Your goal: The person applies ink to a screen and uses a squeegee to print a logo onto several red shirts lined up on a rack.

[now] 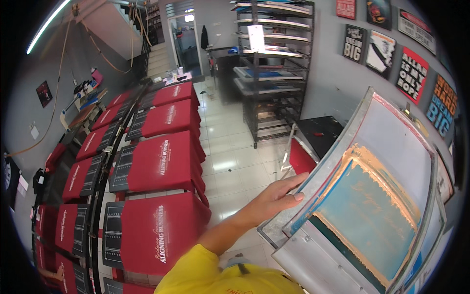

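My left hand (281,198) grips the left edge of a large screen printing frame (323,181), fingers and thumb closed on its grey rim. The frame is tilted in front of me at the right. Its mesh has a blue-green panel (364,215) bordered by smeared peach-orange ink (387,183). Below the panel is a white board-like surface (318,262), partly covered by the frame. My right hand does not show. A yellow sleeve (196,267) covers my upper left arm.
Red printed fabric pieces (142,230) lie over black boards in two long rows at the left. Another person's hand (59,273) shows at the lower left. A tall black rack (254,98) holds flat frames. Near it stands a black table (320,134). Pictures (412,73) hang on the right wall.
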`<state>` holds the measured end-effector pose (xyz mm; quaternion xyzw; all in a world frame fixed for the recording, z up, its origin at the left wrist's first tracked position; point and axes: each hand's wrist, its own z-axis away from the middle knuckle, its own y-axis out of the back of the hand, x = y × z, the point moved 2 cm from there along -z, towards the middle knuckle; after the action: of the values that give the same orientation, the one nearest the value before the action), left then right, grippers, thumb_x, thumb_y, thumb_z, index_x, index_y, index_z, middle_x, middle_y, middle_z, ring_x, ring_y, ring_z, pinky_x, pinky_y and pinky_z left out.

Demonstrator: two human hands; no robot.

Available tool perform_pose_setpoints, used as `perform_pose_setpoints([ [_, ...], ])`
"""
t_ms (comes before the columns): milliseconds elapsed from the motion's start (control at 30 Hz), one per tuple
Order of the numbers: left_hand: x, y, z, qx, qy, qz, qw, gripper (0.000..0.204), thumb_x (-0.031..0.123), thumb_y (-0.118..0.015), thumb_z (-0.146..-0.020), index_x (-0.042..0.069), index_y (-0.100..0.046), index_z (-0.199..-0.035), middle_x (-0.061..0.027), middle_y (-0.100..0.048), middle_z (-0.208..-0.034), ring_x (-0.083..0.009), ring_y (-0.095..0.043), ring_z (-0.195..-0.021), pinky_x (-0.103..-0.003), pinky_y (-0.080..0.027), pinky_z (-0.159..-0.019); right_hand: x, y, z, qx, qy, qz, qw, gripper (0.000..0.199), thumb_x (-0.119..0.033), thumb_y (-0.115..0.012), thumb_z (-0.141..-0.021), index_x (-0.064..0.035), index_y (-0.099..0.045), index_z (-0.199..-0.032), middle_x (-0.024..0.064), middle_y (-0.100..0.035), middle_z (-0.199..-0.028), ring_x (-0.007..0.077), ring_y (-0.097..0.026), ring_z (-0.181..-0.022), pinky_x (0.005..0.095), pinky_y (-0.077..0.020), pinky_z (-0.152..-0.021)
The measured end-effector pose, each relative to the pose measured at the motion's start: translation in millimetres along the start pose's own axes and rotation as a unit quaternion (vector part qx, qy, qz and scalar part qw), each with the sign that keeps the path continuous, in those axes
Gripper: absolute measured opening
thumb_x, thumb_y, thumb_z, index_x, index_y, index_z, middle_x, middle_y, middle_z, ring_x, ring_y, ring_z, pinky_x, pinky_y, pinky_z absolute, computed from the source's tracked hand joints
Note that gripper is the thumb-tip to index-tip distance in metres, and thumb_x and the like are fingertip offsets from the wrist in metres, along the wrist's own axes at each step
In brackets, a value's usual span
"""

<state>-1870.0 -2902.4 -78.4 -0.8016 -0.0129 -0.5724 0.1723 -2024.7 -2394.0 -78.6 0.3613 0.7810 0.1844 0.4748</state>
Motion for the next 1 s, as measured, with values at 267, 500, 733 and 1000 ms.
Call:
perform_pose_setpoints([
  [267,48,182,75,0.182,0.021,-0.076,0.98,0.064,0.022,-0.06,-0.093,-0.009,-0.037,-0.144,-0.0181,-0.044,-0.146,-0.0219,-0.041,-0.136,-0.032,-0.028,-0.113,-153,-177,26,-0.188,-0.03,-0.098,0.977,0.046,-0.033,-0.056,-0.098,0.0026,-0.061,-0.127,0.0241,-0.061,-0.127,0.0347,-0.058,-0.117,0.0423,-0.0437,-0.101],
  [500,66,285,161,0.359,0.014,-0.146,0.922,0.068,0.03,-0.063,-0.089,-0.006,-0.042,-0.143,-0.0203,-0.048,-0.143,-0.0269,-0.045,-0.133,-0.037,-0.03,-0.111,-233,-347,49,-0.331,0.096,-0.266,0.9,0.041,-0.021,-0.048,-0.099,0.0109,-0.056,-0.124,0.0189,-0.062,-0.121,0.0266,-0.058,-0.111,0.0349,-0.0405,-0.1],
  [733,64,353,218,0.505,0.042,-0.193,0.84,0.063,0.022,-0.058,-0.09,-0.005,-0.041,-0.144,-0.0192,-0.049,-0.142,-0.0244,-0.045,-0.133,-0.035,-0.028,-0.112,-341,-502,81,-0.448,0.083,-0.351,0.818,0.032,-0.002,-0.047,-0.096,0.0101,-0.057,-0.124,0.0182,-0.062,-0.121,0.0236,-0.058,-0.113,0.0335,-0.041,-0.101],
  [1000,59,438,213,0.644,0.064,-0.235,0.725,0.054,0.01,-0.056,-0.089,-0.007,-0.046,-0.139,-0.0196,-0.054,-0.134,-0.0232,-0.051,-0.124,-0.034,-0.034,-0.107,-479,-700,113,-0.569,0.149,-0.399,0.704,0.033,-0.004,-0.048,-0.095,0.0091,-0.057,-0.125,0.0178,-0.064,-0.118,0.0222,-0.059,-0.112,0.0326,-0.0424,-0.1],
])
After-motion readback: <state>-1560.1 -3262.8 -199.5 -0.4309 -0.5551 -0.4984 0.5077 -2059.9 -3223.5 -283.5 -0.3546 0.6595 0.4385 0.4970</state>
